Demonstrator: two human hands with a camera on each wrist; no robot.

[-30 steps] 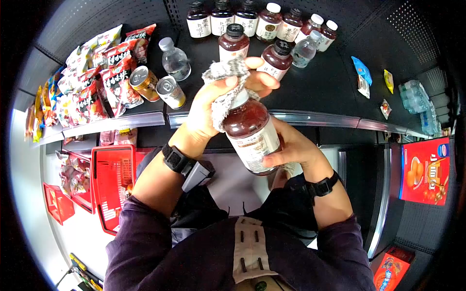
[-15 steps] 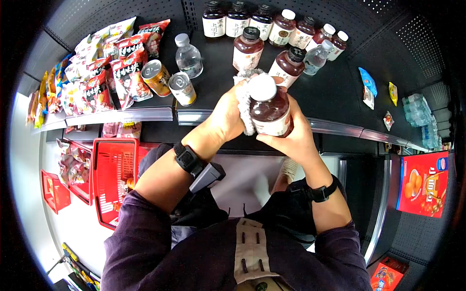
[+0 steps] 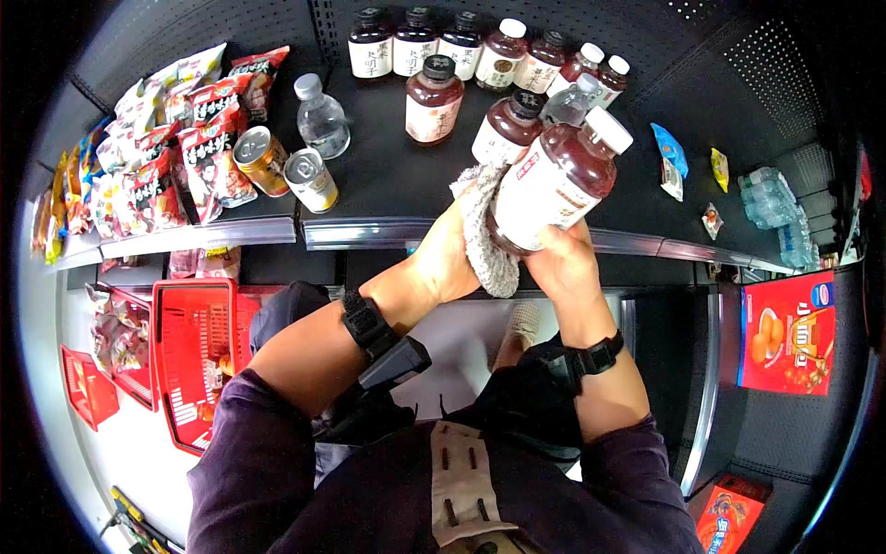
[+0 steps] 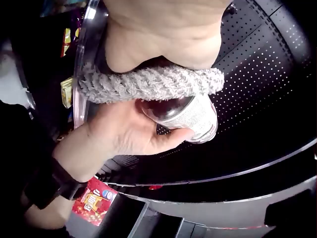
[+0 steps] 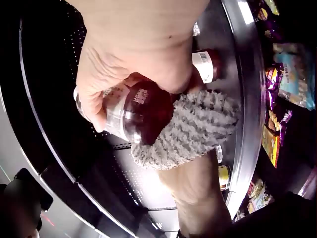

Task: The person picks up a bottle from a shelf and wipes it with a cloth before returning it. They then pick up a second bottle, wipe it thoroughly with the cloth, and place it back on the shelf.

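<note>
A dark red bottle [image 3: 554, 185] with a white cap and white label is held tilted over the shelf's front edge, cap toward the upper right. The right hand [image 3: 565, 263] grips it near its lower end, thumb across the label. A grey fluffy cloth [image 3: 489, 235] lies against the bottle's base, held by the left hand [image 3: 446, 249]. In the left wrist view the cloth [image 4: 153, 85] spans below the left palm, beside the bottle [image 4: 195, 119]. In the right wrist view the right fingers curl round the bottle [image 5: 124, 111], and the cloth [image 5: 193, 129] covers its bottom. The left fingertips are hidden.
Behind stand several dark bottles [image 3: 415, 46], one nearer bottle [image 3: 434, 102] and a clear bottle [image 3: 323, 120]. Cans [image 3: 311, 180] and snack bags [image 3: 217, 152] are at left. Small packets [image 3: 669, 157] lie right. Red baskets [image 3: 194, 360] stand below left.
The bottle has turned from cap toward the left hand to cap toward the upper right. The cloth has moved from the cap end to the bottle's base.
</note>
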